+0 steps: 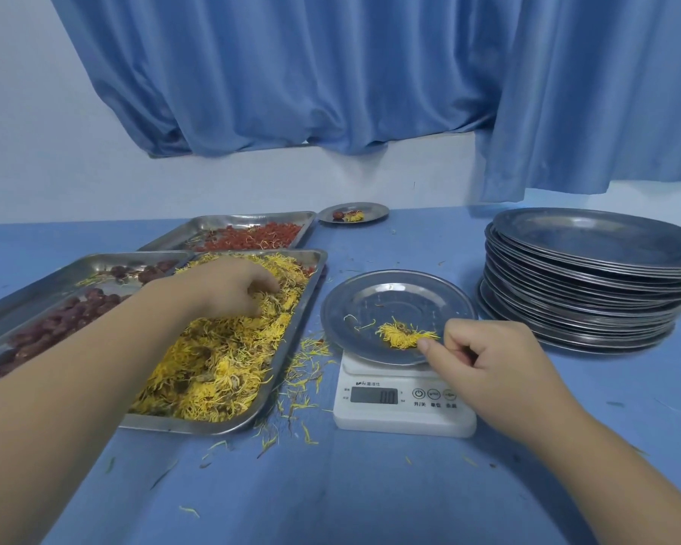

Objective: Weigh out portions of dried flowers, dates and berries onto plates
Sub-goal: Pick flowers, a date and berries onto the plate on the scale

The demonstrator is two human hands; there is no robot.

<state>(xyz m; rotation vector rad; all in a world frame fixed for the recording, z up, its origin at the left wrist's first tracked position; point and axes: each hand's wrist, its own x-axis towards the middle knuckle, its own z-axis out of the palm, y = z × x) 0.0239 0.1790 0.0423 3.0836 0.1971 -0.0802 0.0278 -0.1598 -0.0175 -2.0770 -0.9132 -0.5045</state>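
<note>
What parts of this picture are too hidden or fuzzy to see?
Head view only:
- Left hand: fingertips are buried in the flower tray, so any grasp is hidden.
- Scale: display digits too blurred to be sure of.
- Date tray: cut off by the left edge.
- Far plate: contents too small to sort.
- Plate stack: cut off at the right edge.

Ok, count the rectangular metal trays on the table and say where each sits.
3. The flower tray lies nearest the scale; the date tray is to its left; the berry tray is behind both. More could lie beyond the left edge of view.
</note>
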